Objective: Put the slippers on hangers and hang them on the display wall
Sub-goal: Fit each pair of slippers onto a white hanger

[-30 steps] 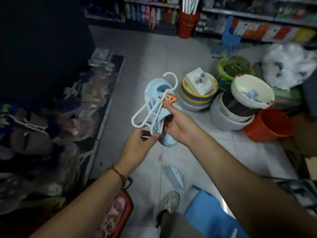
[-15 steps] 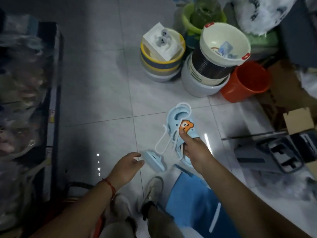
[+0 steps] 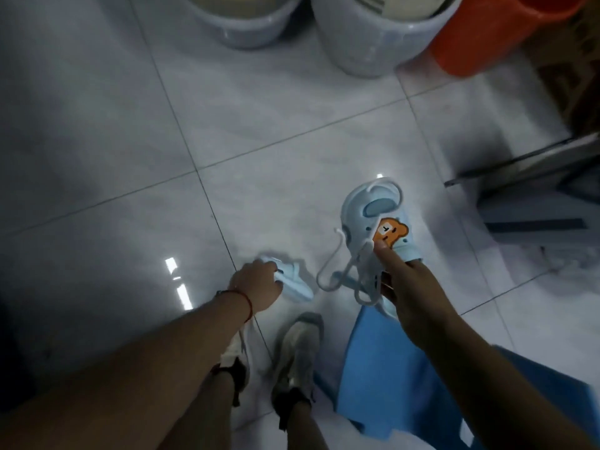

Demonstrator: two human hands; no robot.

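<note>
Because the slippers appear to be moulded foam or soft plastic, they should handle as light, slightly flexible items with little risk of breakage; the recommended hold is across the strap or along the side wall, where a pinch will not slip. One pale blue slipper (image 3: 373, 222), carrying an orange bear badge (image 3: 389, 233), is held above the tiled floor (image 3: 227, 141) together with a white hanger (image 3: 344, 271). The right hand (image 3: 406, 287) grips both: its thumb (image 3: 383, 254) presses just below the badge and the remaining fingers curl underneath, clamping slipper and hanger wire together. The hanger is thin and probably springy (expect it to twist if gripped at one arm only).

The second slipper (image 3: 292, 280) lies on the floor just ahead of the person's shoes (image 3: 298, 345). The left hand (image 3: 256, 284) is down on its near end, fingers bent over it; motion blur prevents confirming whether the grip has fully closed. Two grey basins (image 3: 373, 37) and an orange bucket (image 3: 487, 37) stand well apart, farther along the floor.
</note>
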